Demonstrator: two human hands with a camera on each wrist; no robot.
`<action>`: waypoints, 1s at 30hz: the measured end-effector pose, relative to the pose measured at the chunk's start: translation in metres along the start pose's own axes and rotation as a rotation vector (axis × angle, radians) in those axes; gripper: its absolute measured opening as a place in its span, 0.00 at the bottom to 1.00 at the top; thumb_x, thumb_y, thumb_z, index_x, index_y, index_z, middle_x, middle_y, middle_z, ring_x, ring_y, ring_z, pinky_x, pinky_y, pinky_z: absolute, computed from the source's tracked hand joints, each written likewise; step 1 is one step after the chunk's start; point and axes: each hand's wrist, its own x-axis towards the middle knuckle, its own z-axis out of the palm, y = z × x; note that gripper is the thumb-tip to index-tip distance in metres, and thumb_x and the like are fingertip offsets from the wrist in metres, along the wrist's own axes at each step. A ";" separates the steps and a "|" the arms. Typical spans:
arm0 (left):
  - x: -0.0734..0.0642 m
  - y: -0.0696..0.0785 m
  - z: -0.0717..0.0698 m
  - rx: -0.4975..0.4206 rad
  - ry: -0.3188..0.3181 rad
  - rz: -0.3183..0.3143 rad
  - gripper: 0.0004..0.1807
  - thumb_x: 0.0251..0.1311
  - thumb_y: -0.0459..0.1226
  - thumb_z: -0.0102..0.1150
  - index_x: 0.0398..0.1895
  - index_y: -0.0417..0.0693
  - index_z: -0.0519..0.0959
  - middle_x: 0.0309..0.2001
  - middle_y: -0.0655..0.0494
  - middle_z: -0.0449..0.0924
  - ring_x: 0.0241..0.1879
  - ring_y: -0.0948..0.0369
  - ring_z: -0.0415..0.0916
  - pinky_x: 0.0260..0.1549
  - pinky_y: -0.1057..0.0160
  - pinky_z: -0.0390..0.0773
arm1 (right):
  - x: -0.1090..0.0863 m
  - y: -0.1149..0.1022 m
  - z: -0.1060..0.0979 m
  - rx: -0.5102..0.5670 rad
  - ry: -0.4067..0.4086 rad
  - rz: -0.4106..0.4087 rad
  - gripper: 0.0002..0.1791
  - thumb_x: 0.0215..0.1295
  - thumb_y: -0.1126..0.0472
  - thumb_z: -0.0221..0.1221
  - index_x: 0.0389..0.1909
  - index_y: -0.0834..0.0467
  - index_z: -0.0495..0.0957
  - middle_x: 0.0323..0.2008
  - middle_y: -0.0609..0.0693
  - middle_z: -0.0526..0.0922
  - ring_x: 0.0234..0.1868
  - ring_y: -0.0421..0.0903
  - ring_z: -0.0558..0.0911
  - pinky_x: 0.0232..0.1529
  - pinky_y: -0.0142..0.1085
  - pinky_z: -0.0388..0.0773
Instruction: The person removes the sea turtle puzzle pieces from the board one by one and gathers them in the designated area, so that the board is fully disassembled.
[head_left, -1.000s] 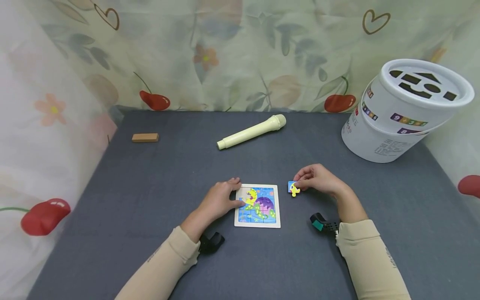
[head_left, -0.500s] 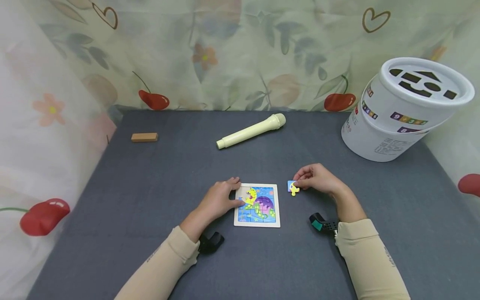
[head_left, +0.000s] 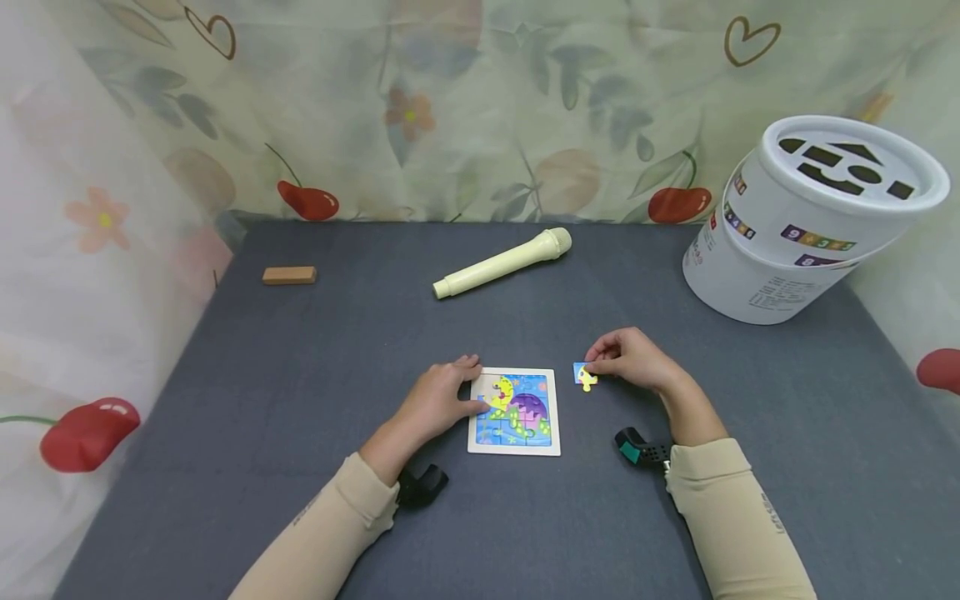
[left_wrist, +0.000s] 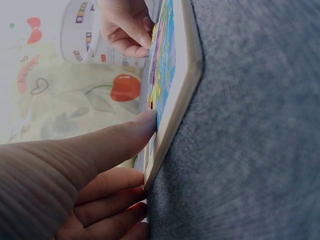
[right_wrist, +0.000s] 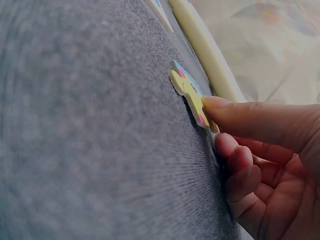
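Observation:
A square jigsaw puzzle [head_left: 528, 408] in a pale wooden frame lies on the table, with a yellow and purple sea picture on blue. Bare wood shows in its upper left corner. My left hand [head_left: 435, 396] holds it by the left side, thumb on the picture and fingers along the frame's outer edge [left_wrist: 185, 85]. To the right of the frame, my right hand [head_left: 633, 358] pinches a loose puzzle piece [head_left: 585, 376] between thumb and fingers. In the right wrist view the piece [right_wrist: 189, 95], yellow and blue with pink spots, is tilted close over the cloth.
A cream toy microphone [head_left: 502, 263] lies behind the puzzle. At the back left is a small wooden block [head_left: 289, 275]. A tall white bucket [head_left: 795, 242] with shaped holes in its lid stands at the back right. Patterned curtains [head_left: 480, 108] border the dark table [head_left: 337, 350].
My right hand has drifted very slightly left with the puzzle piece still pinched. The left hand and the framed puzzle have kept their place.

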 end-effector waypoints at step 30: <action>0.000 0.000 -0.002 0.003 -0.009 0.009 0.33 0.51 0.43 0.67 0.61 0.40 0.71 0.66 0.48 0.66 0.68 0.52 0.59 0.65 0.50 0.61 | 0.009 -0.019 0.007 -0.091 0.016 -0.060 0.11 0.58 0.61 0.63 0.37 0.65 0.81 0.27 0.51 0.81 0.25 0.39 0.72 0.27 0.30 0.70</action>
